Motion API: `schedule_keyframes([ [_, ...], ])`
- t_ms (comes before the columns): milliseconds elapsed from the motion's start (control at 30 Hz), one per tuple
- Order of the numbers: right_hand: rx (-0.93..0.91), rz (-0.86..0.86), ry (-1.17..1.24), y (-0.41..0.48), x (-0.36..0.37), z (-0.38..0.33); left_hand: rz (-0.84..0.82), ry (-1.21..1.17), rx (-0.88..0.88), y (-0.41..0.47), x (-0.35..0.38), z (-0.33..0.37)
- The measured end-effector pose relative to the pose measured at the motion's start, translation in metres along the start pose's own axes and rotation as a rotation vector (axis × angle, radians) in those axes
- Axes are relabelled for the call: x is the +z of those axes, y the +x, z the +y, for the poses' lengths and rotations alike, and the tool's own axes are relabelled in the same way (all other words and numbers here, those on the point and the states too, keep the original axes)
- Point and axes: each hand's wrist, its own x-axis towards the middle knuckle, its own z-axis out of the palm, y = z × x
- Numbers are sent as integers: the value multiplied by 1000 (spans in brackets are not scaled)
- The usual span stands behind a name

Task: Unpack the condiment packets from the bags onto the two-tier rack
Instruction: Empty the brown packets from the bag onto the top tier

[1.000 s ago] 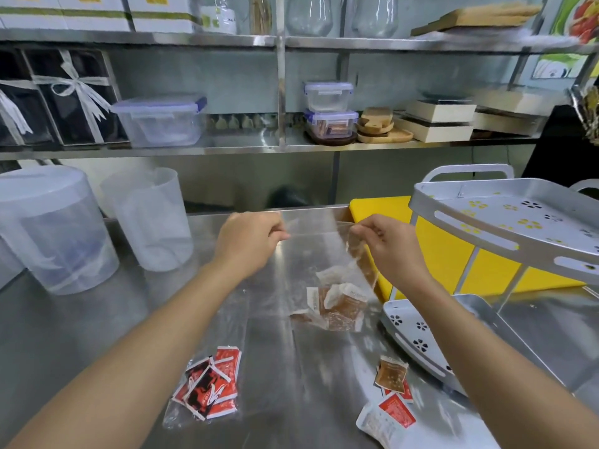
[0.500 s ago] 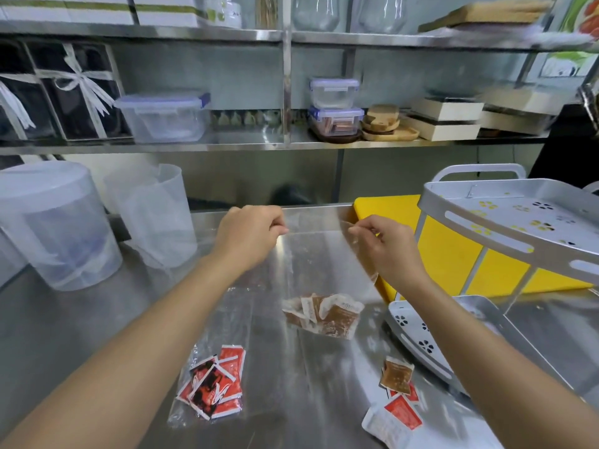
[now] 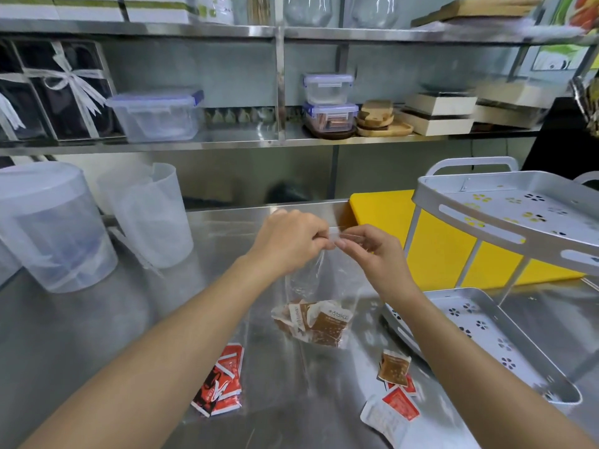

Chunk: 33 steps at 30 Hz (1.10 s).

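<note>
A clear plastic bag (image 3: pixel 319 280) hangs above the steel counter, with several brown condiment packets (image 3: pixel 312 322) at its bottom. My left hand (image 3: pixel 288 241) and my right hand (image 3: pixel 372 251) both pinch its top edge, close together. A second clear bag of red packets (image 3: pixel 220 384) lies on the counter near my left forearm. Loose brown and red packets (image 3: pixel 393 384) lie by my right forearm. The grey two-tier rack (image 3: pixel 505 348) stands at the right, its upper tier (image 3: pixel 486 222) and lower tier bare.
A yellow cutting board (image 3: pixel 382 212) lies behind the rack. Two translucent plastic jugs (image 3: pixel 52 228) stand at the left of the counter. Steel wall shelves (image 3: pixel 246 140) above hold lidded containers, wooden boards and boxes.
My hands have come together at the top of the bag, which was stretched wide between them before. The brown packets hang lower in the bag.
</note>
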Motion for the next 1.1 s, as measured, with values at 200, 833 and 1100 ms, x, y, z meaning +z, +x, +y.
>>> schedule_keyframes([
  [200, 217, -3, 202, -33, -5, 27, 41, -150, -102, 5, -15, 2],
  [833, 58, 253, 307, -28, -55, -47, 189, -156, 215, 71, -128, 51],
  [1100, -183, 455, 161, -5, -132, -117, 360, -264, 485, 123, -196, 127],
])
